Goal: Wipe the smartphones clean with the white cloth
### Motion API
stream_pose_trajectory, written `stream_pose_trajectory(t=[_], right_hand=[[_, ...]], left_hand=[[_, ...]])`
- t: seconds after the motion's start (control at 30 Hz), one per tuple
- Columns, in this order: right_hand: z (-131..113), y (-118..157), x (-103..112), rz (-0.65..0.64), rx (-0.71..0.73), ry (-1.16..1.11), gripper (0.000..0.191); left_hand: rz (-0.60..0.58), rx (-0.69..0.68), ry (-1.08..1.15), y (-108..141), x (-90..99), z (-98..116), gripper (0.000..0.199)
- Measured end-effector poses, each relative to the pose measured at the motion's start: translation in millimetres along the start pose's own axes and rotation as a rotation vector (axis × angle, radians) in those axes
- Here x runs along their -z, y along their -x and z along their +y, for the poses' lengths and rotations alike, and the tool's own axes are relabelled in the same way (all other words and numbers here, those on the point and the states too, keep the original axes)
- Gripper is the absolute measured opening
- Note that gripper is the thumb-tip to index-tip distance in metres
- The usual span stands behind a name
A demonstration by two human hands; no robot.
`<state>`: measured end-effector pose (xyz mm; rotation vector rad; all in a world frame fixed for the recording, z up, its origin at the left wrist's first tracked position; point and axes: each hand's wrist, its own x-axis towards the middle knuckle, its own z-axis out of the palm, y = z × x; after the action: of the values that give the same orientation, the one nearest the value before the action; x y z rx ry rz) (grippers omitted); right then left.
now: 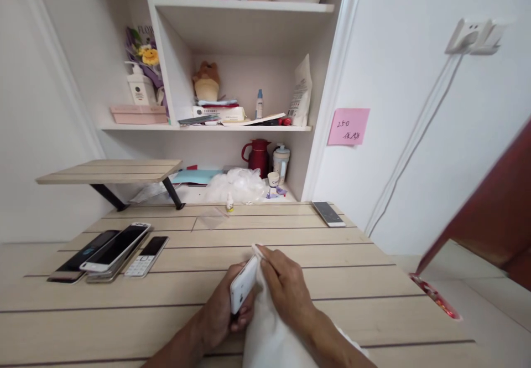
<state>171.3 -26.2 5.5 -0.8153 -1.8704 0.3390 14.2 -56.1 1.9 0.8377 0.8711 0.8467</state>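
Head view: both hands low, at 6 o'clock, over the wooden desk [344, 257].
Left hand [224, 321]: fingers wrapped closely around a white smartphone [243, 285].
Right hand [286, 289]: fingers narrowly pinching a white cloth [269, 329] against the phone's edge.
Nearby: stacked phones [114, 249] and a keypad phone [146, 256] at 10 o'clock; a lone phone [327, 213] at 1 o'clock.

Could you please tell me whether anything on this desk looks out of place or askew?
The smartphone on the left of the desk looks askew: it sits tilted across other phones, not flat.

Pink sticky note [348, 127]: handwritten 250 above Chinese characters
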Motion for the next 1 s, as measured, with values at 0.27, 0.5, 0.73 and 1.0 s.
stream_pose_trajectory(t=[0.27, 0.5, 0.73, 1.0], right_hand=[[-18, 6, 2, -0.206, 0.187, -0.096, 0.029], [-2, 3, 1, 0.009, 0.037, 0.011, 0.029], [-14, 8, -3, -0.128, 0.195, -0.025, 0.031], [-24, 9, -3, -0.129, 0.225, -0.092, 0.034]], left_hand=[[0.155, -0.005, -0.004, -4, 2.2, -7, 0.067], [0.0, 0.033, -0.007, -2, 3.4, -3, 0.063], [0.069, -0.002, 0.006, -2, 3.7, -4, 0.064], [0.144, -0.008, 0.025, -4, 0.0, -3, 0.058]])
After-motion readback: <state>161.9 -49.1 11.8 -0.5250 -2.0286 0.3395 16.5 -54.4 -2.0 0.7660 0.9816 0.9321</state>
